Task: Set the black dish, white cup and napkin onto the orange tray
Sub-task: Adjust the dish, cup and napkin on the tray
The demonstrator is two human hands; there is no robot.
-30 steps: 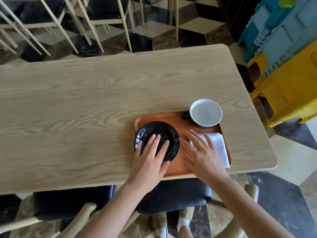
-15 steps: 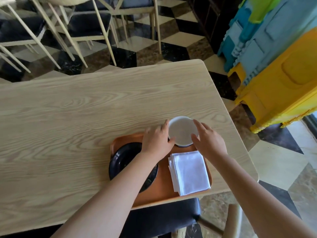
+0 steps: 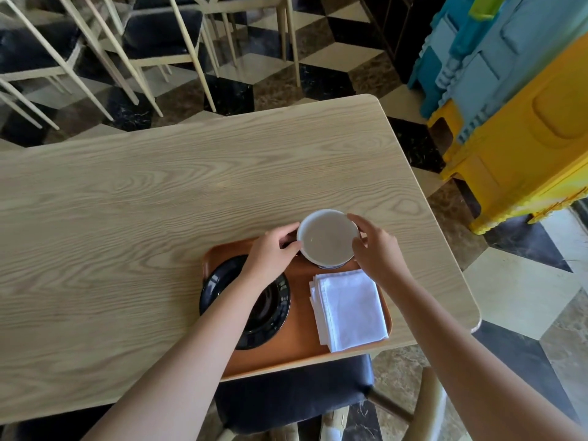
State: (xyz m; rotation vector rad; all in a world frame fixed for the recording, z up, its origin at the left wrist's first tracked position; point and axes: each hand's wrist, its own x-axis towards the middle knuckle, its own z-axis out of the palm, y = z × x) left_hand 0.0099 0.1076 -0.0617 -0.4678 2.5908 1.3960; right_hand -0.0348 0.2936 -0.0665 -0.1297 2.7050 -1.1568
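The white cup point(image 3: 328, 238) stands upright at the far right corner of the orange tray point(image 3: 296, 348), its open mouth facing up toward the camera and its pale inside bare. Both hands bracket it: the left hand point(image 3: 272, 253) curls around the cup's left side with thumb and fingertips on the rim, and the right hand point(image 3: 375, 248) cups the right side the same way, fingers bent against the wall. Whether the cup's base rests on the tray or is lifted just off it cannot be told.

The black dish point(image 3: 254, 310) lies flat on the tray's left half, partly hidden under the left forearm. The napkin point(image 3: 348, 310), white and folded into a rough square of stacked layers, lies flat on the right half just nearer than the cup, its edges turned slightly askew from the tray's sides. The tray's long axis runs left to right along the near edge of the table, which it overhangs a little.

No writing or label can be read on any item.

The table point(image 3: 159, 202) is pale wood-grain laminate with rounded corners. A dark-cushioned chair point(image 3: 292, 393) sits below the near edge. Beyond, light-framed chairs point(image 3: 152, 39) with dark seats stand on a floor of black, cream and brown marble tiles point(image 3: 318, 78), and blue and yellow plastic play furniture point(image 3: 515, 100) stands at the right
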